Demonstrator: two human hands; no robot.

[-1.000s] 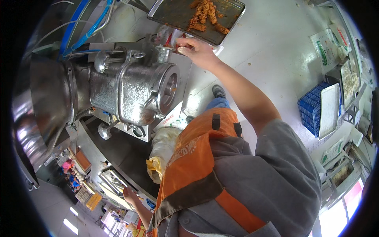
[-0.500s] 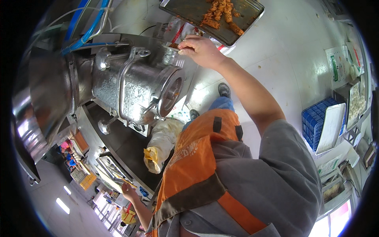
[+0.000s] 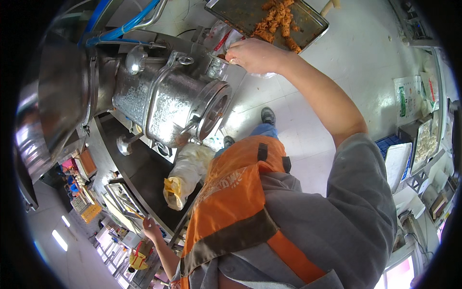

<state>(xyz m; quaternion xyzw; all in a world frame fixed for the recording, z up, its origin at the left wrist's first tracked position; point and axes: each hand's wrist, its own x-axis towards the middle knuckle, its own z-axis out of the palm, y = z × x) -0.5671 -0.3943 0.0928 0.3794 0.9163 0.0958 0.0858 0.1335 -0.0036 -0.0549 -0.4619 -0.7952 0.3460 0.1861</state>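
Observation:
My right hand [image 3: 255,54] reaches out past the far end of a shiny metal machine. Its fingers are bent down and closed beside a small metal cylinder [image 3: 216,67]; the fingertips hide what they hold. Near that hand, the machine's round outlet [image 3: 215,113] faces toward my front. My left hand [image 3: 152,229] is at the lower left, fingers curled together at the edge of a framed panel [image 3: 122,200]; what is in them is too small to make out. A whitish bag or sleeve with a yellow opening [image 3: 185,176] lies between the machine and my orange apron.
A dark metal tray [image 3: 236,19] with reddish-brown food pieces [image 3: 279,24] stands beyond my right hand. Blue hoses [image 3: 125,31] run above the machine. At the right are a blue crate [image 3: 387,143], a white tray [image 3: 395,166] and a tray of pale pieces [image 3: 426,142]. A person [image 3: 138,260] is in the background.
The view has shifted slightly, moving the machine and the tray a little to the right in the picture. My right hand has turned more knuckles-up, its fingers lower by the cylinder.

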